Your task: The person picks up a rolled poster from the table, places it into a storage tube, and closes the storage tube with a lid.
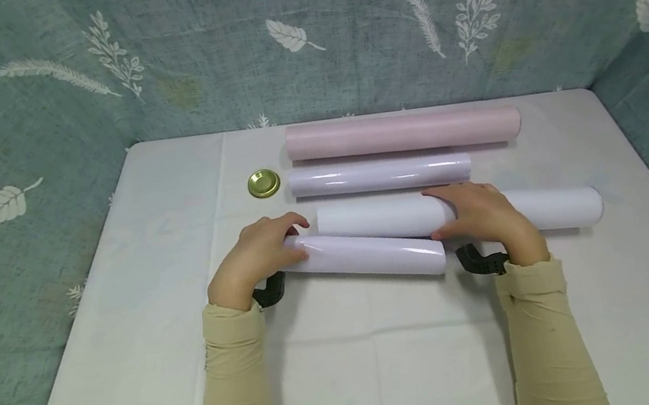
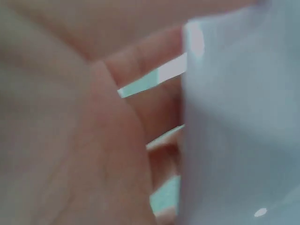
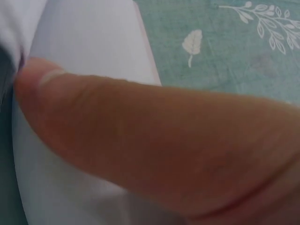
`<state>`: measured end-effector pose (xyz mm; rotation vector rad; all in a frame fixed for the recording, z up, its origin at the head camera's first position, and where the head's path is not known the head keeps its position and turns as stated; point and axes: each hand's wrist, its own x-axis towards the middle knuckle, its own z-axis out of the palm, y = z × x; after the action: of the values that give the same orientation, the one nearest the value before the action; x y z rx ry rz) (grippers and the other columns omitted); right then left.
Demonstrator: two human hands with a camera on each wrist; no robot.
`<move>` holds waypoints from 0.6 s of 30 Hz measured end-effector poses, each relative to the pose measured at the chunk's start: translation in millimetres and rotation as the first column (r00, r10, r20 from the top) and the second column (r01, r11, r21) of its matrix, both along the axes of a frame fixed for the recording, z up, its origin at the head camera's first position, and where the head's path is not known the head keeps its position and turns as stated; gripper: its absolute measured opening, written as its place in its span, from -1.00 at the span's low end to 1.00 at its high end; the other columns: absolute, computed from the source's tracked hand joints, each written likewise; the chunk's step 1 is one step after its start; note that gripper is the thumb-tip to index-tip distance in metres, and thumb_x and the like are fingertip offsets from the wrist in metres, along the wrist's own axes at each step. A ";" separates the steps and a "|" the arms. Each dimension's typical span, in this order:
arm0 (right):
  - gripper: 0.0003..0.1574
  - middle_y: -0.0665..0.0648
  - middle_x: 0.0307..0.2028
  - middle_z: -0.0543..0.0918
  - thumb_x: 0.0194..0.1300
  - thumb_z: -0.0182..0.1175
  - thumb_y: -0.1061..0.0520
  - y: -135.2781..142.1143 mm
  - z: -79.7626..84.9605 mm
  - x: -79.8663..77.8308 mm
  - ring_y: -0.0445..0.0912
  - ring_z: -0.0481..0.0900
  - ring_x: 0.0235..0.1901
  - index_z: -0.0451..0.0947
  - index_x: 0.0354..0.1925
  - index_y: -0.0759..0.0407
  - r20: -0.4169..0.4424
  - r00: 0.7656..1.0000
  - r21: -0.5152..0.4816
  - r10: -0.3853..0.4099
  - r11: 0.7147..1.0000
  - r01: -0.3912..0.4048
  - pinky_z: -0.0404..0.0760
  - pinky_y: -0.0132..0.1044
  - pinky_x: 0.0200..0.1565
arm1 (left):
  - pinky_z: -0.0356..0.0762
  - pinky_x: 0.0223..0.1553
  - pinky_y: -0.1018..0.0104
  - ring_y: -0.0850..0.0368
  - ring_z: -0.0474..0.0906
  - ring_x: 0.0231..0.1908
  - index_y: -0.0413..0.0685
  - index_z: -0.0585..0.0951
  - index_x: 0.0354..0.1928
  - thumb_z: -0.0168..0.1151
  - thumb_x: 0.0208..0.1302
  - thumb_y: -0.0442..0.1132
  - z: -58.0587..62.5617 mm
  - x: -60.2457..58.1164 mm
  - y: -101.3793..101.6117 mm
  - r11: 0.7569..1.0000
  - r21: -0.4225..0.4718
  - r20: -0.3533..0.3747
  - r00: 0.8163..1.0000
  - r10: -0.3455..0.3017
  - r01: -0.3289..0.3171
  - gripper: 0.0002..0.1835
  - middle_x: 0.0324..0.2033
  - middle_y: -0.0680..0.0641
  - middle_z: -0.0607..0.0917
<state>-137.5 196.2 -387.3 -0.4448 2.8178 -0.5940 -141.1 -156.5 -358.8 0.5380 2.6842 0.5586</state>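
My left hand (image 1: 259, 251) grips the left end of a short glossy white roll (image 1: 370, 255), the nearest of the rolls, which slants down to the right. In the left wrist view its smooth wall (image 2: 239, 112) stands against the palm side, with the fingers passing behind it. My right hand (image 1: 480, 211) straddles a longer matte white roll (image 1: 558, 206), fingers over its far side and thumb on its near side. The right thumb (image 3: 117, 126) crosses this roll in the right wrist view, its tip right at the edge of the glossy roll.
Behind lie another glossy white roll (image 1: 380, 175) and a long pink roll (image 1: 402, 133), roughly parallel. A round gold lid (image 1: 263, 183) is on the white-covered table (image 1: 351, 380), left of the rolls. Green leaf-patterned cloth (image 1: 337, 32) hangs around the table's back and sides.
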 end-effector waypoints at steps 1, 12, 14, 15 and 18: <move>-0.07 0.07 0.13 0.41 -0.16 0.37 -0.23 1.7 0.2 0.3 0.03 0.31 0.11 0.30 0.21 -0.10 0.001 1.000 -0.003 -0.004 1.000 0.004 0.11 0.06 0.05 | 0.15 0.01 0.09 0.06 0.38 -0.17 0.14 0.45 0.01 0.30 0.01 -0.10 -1.5 -1.6 -1.1 1.000 -0.009 -0.017 1.000 -0.001 0.001 -0.54 -0.22 0.07 0.58; -0.04 0.11 0.13 0.40 -0.18 0.38 -0.21 11.7 0.1 0.2 0.10 0.33 0.07 0.29 0.21 -0.06 0.000 1.000 -0.004 -0.022 1.000 0.022 0.12 0.07 0.04 | 0.15 0.06 -0.08 -0.13 0.16 0.11 0.04 0.39 0.13 0.31 -0.03 0.08 -16.9 -13.1 -14.7 0.993 0.043 -0.008 0.994 0.109 -0.109 -0.35 0.10 -0.11 0.36; -0.04 0.11 0.13 0.40 -0.17 0.38 -0.21 11.8 0.8 0.6 0.10 0.33 0.07 0.29 0.21 -0.06 0.002 1.000 -0.004 -0.024 1.000 0.024 0.12 0.06 0.05 | 0.13 0.10 -0.06 -0.15 0.09 0.16 0.02 0.36 0.15 0.31 -0.04 0.10 -20.2 -14.8 -21.5 0.990 0.073 0.016 0.992 0.122 -0.122 -0.31 0.16 -0.15 0.28; -0.04 0.11 0.13 0.40 -0.17 0.38 -0.21 11.9 1.2 0.7 0.10 0.33 0.07 0.29 0.22 -0.06 0.003 1.000 -0.004 -0.024 1.000 0.024 0.11 0.06 0.05 | 0.11 0.12 -0.06 -0.16 0.06 0.17 0.01 0.35 0.16 0.31 -0.04 0.09 -21.5 -15.6 -25.0 0.988 0.090 0.027 0.992 0.125 -0.127 -0.29 0.17 -0.17 0.24; -0.05 0.12 0.12 0.41 -0.16 0.38 -0.21 12.2 1.5 1.2 0.10 0.34 0.07 0.29 0.21 -0.06 0.003 1.000 -0.005 -0.026 1.000 0.026 0.11 0.07 0.05 | 0.09 0.13 -0.04 -0.14 0.04 0.18 0.03 0.31 0.19 0.32 -0.06 0.11 -25.7 -17.6 -35.4 0.981 0.117 0.048 0.988 0.150 -0.154 -0.25 0.20 -0.17 0.19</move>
<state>-136.4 208.4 -385.8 -0.4088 2.8238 -0.6070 -158.6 -191.9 -384.5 0.3509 2.6817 0.7697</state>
